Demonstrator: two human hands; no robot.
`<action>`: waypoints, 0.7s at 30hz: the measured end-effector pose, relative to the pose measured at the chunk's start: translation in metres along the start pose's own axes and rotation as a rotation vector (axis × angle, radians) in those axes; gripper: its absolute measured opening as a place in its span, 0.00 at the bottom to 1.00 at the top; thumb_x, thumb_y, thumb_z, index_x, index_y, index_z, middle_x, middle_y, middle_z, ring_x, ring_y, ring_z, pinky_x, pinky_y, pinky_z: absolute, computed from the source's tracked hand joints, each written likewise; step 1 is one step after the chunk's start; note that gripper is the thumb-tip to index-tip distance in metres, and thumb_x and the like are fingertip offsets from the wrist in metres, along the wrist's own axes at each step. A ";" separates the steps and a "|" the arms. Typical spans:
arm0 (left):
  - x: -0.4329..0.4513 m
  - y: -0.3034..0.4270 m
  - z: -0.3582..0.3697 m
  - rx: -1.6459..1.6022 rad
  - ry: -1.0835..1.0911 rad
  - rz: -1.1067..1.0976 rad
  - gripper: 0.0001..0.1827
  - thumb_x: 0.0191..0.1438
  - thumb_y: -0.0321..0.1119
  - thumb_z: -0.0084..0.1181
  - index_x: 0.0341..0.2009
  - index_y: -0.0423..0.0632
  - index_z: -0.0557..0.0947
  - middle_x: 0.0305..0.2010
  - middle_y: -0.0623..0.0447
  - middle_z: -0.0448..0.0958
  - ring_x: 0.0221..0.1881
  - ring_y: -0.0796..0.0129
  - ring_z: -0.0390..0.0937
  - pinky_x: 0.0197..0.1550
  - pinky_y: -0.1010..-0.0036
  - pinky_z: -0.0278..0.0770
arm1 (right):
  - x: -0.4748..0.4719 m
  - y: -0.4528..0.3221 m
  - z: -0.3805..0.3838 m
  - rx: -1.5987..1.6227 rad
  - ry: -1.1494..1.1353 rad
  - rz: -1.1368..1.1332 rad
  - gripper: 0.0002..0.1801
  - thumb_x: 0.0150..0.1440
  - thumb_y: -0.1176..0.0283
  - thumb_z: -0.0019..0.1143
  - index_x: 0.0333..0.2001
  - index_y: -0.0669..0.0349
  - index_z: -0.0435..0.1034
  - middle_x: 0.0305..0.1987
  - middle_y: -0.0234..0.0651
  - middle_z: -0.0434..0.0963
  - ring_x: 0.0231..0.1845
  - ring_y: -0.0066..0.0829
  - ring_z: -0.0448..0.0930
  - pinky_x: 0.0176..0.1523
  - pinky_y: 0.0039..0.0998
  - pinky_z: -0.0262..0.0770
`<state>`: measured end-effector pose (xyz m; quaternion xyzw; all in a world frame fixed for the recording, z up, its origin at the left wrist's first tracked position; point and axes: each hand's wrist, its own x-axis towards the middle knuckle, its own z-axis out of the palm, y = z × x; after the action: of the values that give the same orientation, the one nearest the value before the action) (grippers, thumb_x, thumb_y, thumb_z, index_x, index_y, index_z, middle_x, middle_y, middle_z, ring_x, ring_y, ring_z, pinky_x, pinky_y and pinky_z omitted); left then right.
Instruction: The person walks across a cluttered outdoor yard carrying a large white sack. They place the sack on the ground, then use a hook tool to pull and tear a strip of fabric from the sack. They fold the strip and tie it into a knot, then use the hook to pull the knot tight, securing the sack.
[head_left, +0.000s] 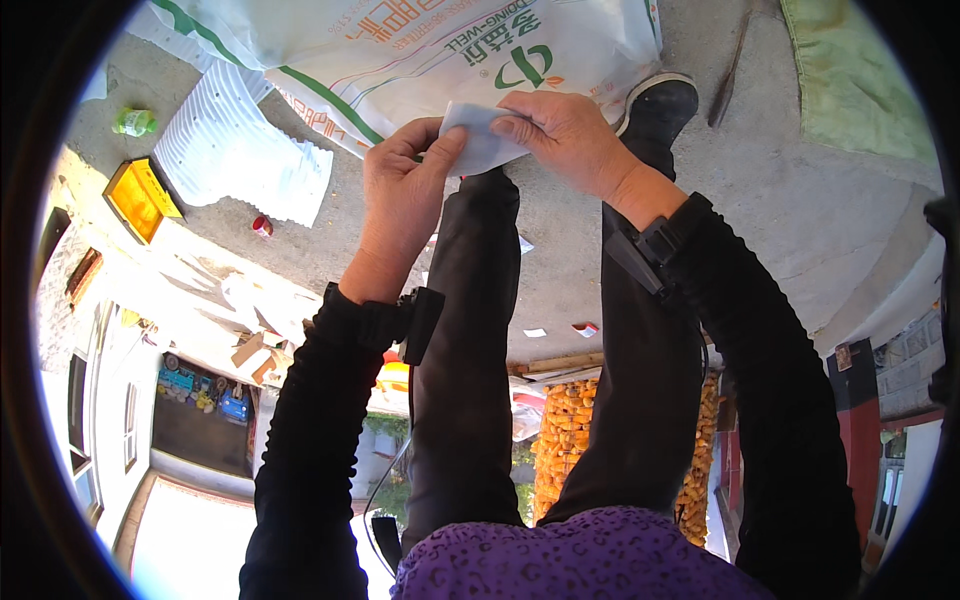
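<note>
Between my two hands is a small, pale, flat sheet (480, 142), perhaps paper or thin plastic. My left hand (409, 176) pinches its left edge between thumb and fingers. My right hand (566, 142) grips the upper right part, thumb on the near face. Just beyond the sheet lies a large white woven plastic sack (420, 67) with green stripes and printed writing. Both wrists carry black strapped devices. A dark shoe (664, 105) stands at the sack's right edge.
On the concrete at the left lie a corrugated white sheet (240, 142), a green bottle (135, 121), a yellow box (142, 199) and a small red cup (262, 226). A green cloth (855, 82) lies at the upper right beside a dark long tool (724, 90). Corn cobs (562, 435) are stacked behind my legs.
</note>
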<state>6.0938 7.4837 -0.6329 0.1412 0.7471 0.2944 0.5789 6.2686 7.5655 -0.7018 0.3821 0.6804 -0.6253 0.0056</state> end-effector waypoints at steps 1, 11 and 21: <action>-0.005 -0.002 -0.005 -0.041 0.029 0.020 0.13 0.61 0.33 0.58 0.41 0.33 0.82 0.32 0.55 0.80 0.33 0.78 0.73 0.38 0.81 0.72 | 0.001 -0.008 0.001 -0.028 -0.040 -0.065 0.20 0.60 0.52 0.56 0.42 0.58 0.76 0.30 0.41 0.81 0.37 0.45 0.81 0.43 0.40 0.75; -0.076 -0.017 -0.117 -0.355 0.273 -0.033 0.12 0.67 0.33 0.51 0.48 0.39 0.79 0.46 0.53 0.79 0.49 0.73 0.73 0.60 0.73 0.64 | -0.023 0.008 -0.081 -0.143 0.294 0.005 0.28 0.56 0.57 0.64 0.57 0.58 0.68 0.54 0.37 0.74 0.58 0.38 0.73 0.61 0.36 0.67; -0.134 -0.060 -0.131 -0.121 0.099 -0.266 0.10 0.60 0.20 0.54 0.46 0.43 0.81 0.54 0.48 0.80 0.55 0.69 0.74 0.62 0.72 0.66 | 0.013 -0.020 -0.109 1.113 0.170 0.428 0.54 0.56 0.34 0.53 0.70 0.67 0.50 0.62 0.43 0.66 0.59 0.38 0.73 0.56 0.42 0.76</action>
<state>6.0160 7.3260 -0.5440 -0.0088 0.7678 0.2661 0.5828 6.2996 7.6671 -0.6672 0.5047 0.1570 -0.8398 -0.1239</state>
